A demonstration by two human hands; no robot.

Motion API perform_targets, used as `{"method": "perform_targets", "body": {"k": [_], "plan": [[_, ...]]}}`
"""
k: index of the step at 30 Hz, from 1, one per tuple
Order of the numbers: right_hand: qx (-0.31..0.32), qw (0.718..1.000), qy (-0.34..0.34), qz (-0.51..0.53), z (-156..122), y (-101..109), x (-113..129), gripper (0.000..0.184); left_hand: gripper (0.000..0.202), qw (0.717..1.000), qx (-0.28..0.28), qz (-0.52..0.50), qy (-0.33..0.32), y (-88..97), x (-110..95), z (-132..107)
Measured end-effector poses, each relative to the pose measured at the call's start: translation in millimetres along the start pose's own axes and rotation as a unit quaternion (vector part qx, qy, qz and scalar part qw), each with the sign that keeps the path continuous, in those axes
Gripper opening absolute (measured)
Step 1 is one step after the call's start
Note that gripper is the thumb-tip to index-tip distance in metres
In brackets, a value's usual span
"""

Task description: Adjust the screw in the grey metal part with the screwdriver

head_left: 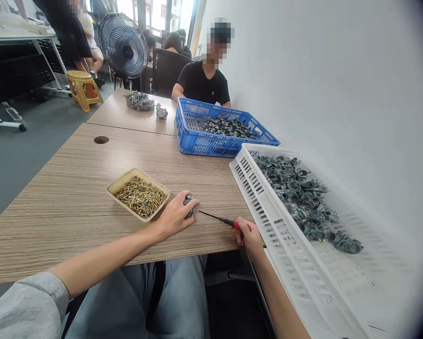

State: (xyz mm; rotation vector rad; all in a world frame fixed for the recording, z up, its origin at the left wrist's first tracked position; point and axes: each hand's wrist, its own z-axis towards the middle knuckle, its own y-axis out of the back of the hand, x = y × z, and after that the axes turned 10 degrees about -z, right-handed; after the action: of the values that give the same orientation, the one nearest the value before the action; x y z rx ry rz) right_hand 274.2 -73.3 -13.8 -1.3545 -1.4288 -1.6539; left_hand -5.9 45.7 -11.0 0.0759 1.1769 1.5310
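On the tabletop my left hand [176,214] is closed round a small grey cast-metal part [189,205], which the fingers partly cover. My right hand [250,238] grips the red and black handle of a screwdriver [214,217]. Its thin shaft points left, and the tip meets the metal part near my left fingertips; whether it sits in a screw is too small to tell. Just left of my left hand stands a cream tub [111,190] filled with small brass-coloured screw-like pieces [140,195].
A white crate [285,230] of grey metal castings stands on the right, by the wall. Behind it is a blue crate [204,147] of dark parts. Farther back lie a heap of metal parts [139,100] and a single casting [161,111]. A person [204,82] sits opposite.
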Motion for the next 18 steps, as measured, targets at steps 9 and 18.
{"method": "perform_targets", "body": {"k": [9, 18], "plan": [[-0.007, 1.000, -0.009, 0.001, -0.2, 0.5, 1.1, 0.056, 0.039, 1.000, 0.005, 0.016, -0.019, -2.7, 2.5, -1.3], [0.016, 1.000, 0.019, 0.004, 0.3, 3.8, -2.3, 0.048, 0.042, 1.000, 0.008, 0.001, -0.006, -0.5, 0.5, 0.8]]}}
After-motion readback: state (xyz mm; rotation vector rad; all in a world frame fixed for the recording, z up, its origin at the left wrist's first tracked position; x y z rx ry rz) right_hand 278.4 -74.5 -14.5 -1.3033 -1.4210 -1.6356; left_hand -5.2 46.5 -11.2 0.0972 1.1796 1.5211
